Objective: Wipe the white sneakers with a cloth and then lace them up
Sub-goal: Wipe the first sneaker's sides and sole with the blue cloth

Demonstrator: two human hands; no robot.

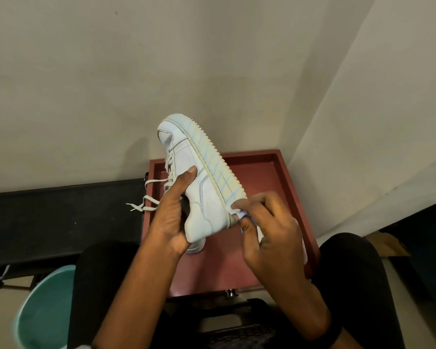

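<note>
The red worktop (222, 263), with its raised rim, sits in front of the seated person's knees. To its left runs a black bench (61, 217), and a teal bucket (43, 306) stands on the floor to its near left.

Above the worktop's near half, a white sneaker (204, 187) is held up in the air, tipped so that the toe points away and up and the ridged sole faces right. The left hand (171, 220) grips it at the collar, the thumb lying along the side panel and the rest of the hand wrapped into the opening. The right hand (269, 230) is at the heel end of the sole, its fingers (241, 204) pinching a small white cloth (242, 214) against the sole edge. The laces (146, 207) hang loose past the worktop's left rim, only partly threaded.

A white shape (195, 246) on the worktop under the held shoe may be the second sneaker; too little shows to be sure.

The wiping step seems to be in hand, working on the sole edge. The next move probably calls for running the cloth along that edge toward the toe while the left hand steadies the shoe. Lacing is not yet started.
</note>
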